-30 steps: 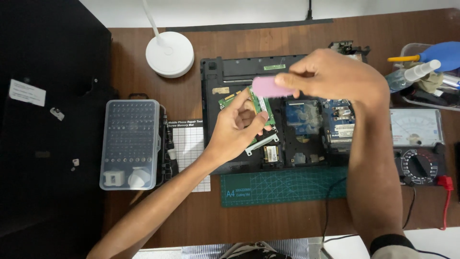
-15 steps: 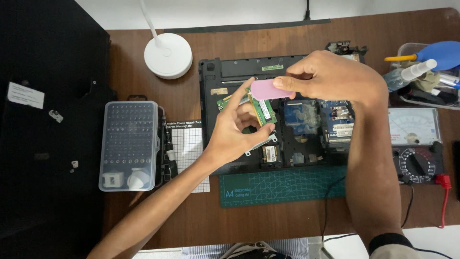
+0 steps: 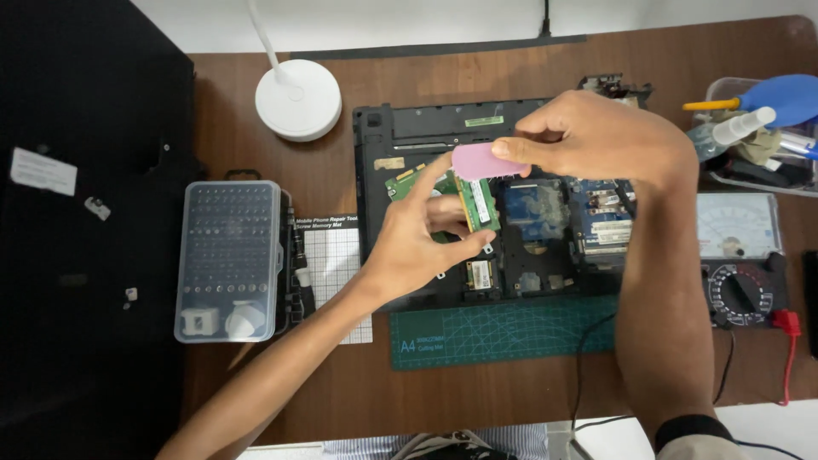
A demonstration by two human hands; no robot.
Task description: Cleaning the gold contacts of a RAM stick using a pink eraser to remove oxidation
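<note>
A green memory module (image 3: 471, 203) is held edge-up by the left hand (image 3: 417, 238), its fingers (image 3: 467, 248) clamped on the lower part of the module and the thumb reaching up along its left side. The module is positioned above the opened laptop (image 3: 503, 213), just over the exposed circuit boards.

A pink eraser (image 3: 479, 160) is pinched in the right hand (image 3: 596, 140), with the fingers closed together on its right end. The left end of the eraser is placed against the upper edge of the module; contact appears to be made, though the exact point is partly hidden by the fingers.

The laptop is laid on the brown counter (image 3: 477, 77), with its front edge resting on a green cutting mat (image 3: 503, 332). To the left, a clear case of screwdriver bits (image 3: 228, 260) and a white gridded mat (image 3: 336, 264) are set. A white lamp base (image 3: 298, 98) is located behind them. To the right, an analogue meter (image 3: 740, 255) and a plastic tray of tools (image 3: 758, 128) are placed.
</note>
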